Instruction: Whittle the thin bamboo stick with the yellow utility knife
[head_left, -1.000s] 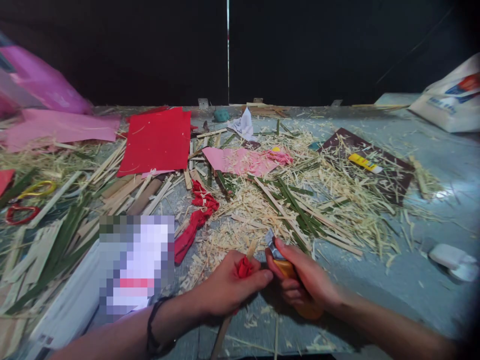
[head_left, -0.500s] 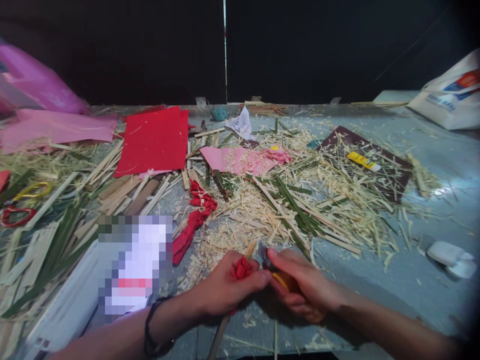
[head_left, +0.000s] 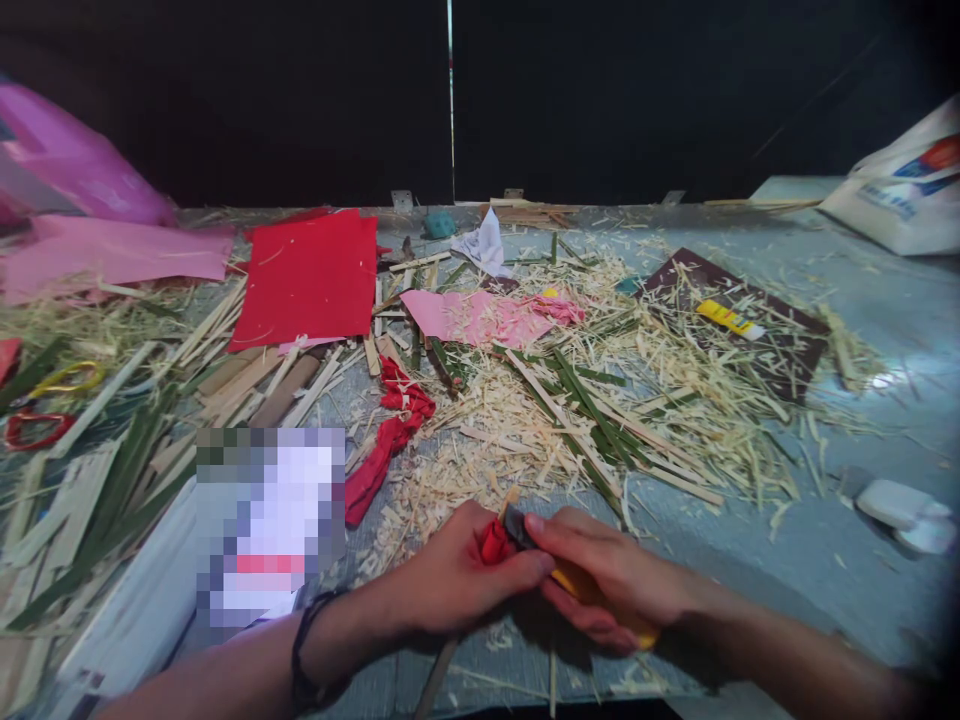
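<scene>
My left hand [head_left: 469, 575] is closed around a strip wrapped in crumpled red paper [head_left: 493, 541]. The strip's pale wooden tip [head_left: 510, 497] sticks out above the fingers. My right hand [head_left: 607, 570] grips a yellow-handled knife [head_left: 581, 582], its dark blade lying against the strip just above the red paper. Both hands meet near the front edge, and the left thumb reaches toward the knife handle. A twisted piece of red paper [head_left: 386, 445] lies up and to the left of them.
Wood shavings [head_left: 517, 410] and green strips cover the middle. Red sheets [head_left: 307, 280], pink paper [head_left: 469, 318] and a yellow glue tube [head_left: 727, 320] lie behind. Scissors [head_left: 37, 428] are at the left, a white case [head_left: 904, 512] at the right.
The right hand and knife have shifted slightly left and down, bringing the blade against the strip. My left hand has turned a little around the red paper.
</scene>
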